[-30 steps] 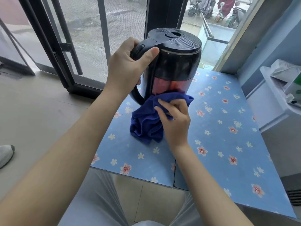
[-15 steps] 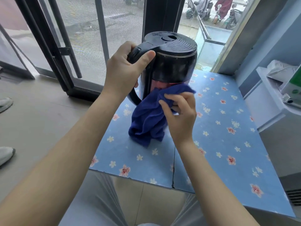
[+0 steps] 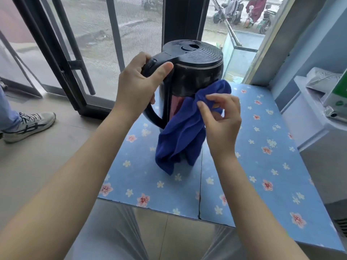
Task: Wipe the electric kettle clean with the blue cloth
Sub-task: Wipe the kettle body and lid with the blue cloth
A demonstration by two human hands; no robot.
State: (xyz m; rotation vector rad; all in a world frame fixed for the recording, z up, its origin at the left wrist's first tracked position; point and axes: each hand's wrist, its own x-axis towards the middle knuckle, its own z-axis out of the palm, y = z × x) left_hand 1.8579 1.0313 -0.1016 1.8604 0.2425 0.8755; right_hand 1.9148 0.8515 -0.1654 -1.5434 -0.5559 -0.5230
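I am gripping the handle of the black electric kettle (image 3: 193,72) with my left hand (image 3: 137,87), fingers wrapped tight around it and thumb lying along the top. My right hand (image 3: 222,121) is pinching the blue cloth (image 3: 180,136) between thumb and fingertips, pressing its upper fold against the kettle's side while the rest is hanging down to the tabletop (image 3: 262,166). The kettle is standing on the tabletop near its far left corner, lid closed. I am finding no brand or writing on the kettle that I can read. A green-and-white package (image 3: 338,94) is sitting on the white shelf (image 3: 309,117) to my right, with a mark on it too small to make out. The tabletop is wearing a light blue covering printed with pink and white flowers, a seam running down it. Glass doors with dark frames (image 3: 62,59) are standing ahead, and parked scooters (image 3: 229,10) are showing outside. Someone's sneaker (image 3: 28,124) is resting on the tiled floor at left.
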